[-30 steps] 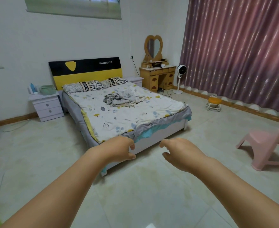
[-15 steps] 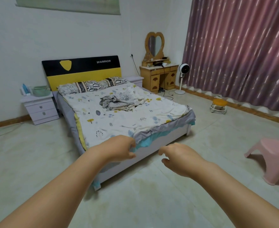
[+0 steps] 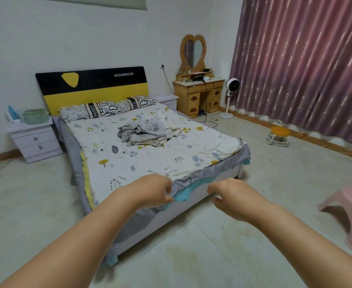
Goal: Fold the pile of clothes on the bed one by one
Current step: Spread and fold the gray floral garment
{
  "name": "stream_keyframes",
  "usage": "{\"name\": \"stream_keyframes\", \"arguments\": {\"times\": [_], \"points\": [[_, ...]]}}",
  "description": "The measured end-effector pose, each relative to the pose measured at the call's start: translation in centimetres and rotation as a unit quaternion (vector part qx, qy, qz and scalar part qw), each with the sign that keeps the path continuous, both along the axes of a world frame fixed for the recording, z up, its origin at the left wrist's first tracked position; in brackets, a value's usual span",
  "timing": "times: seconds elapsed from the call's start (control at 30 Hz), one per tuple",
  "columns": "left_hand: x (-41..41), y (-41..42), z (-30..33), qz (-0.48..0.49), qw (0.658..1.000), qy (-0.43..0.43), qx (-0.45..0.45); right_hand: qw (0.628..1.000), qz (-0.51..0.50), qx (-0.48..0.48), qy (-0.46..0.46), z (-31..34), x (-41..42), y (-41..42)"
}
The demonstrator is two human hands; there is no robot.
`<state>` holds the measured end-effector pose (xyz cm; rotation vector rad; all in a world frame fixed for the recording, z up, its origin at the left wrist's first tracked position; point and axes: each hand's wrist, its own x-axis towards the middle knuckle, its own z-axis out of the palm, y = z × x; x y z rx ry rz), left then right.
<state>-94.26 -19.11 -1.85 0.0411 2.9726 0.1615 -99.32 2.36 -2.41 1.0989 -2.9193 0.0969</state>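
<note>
Clothes pile (image 3: pixel 145 133) on bed (image 3: pixel 191 150), hands (image 3: pixel 188 193) empty

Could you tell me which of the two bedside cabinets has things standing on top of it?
The pale lilac two-drawer bedside cabinet left of the black-and-yellow headboard: it carries a green basket and bottles. The other cabinet, between headboard and wooden dressing table, shows a bare top.

I have a single view, the head camera, worn high and tipped forward and down. It looks from the floor off the foot corner of the bed (image 3: pixel 129 163), diagonally across the mattress toward the headboard (image 3: pixel 92 86) and the far wall. The wide lens bends the curtain (image 3: pixel 306 65) at the right edge. My left hand (image 3: pixel 150 191) and right hand (image 3: pixel 231 197) reach in from the bottom edge, near the lens; the bed's head end sits well back.
</note>
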Motion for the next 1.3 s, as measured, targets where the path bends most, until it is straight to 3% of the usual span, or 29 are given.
{"name": "stream_keyframes", "arguments": {"times": [0.67, 1.3], "points": [[-27.0, 5.9, -0.1, 0.053, 0.998, -0.023, 0.036, 0.998, 0.061, -0.011, 0.0, 0.1, -28.8, 3.0], [-50.8, -3.6, -1.7, 0.085, 0.995, -0.058, 0.019, 0.997, 0.073, 0.02, -0.029, -0.8, -53.6, -5.4]]}}
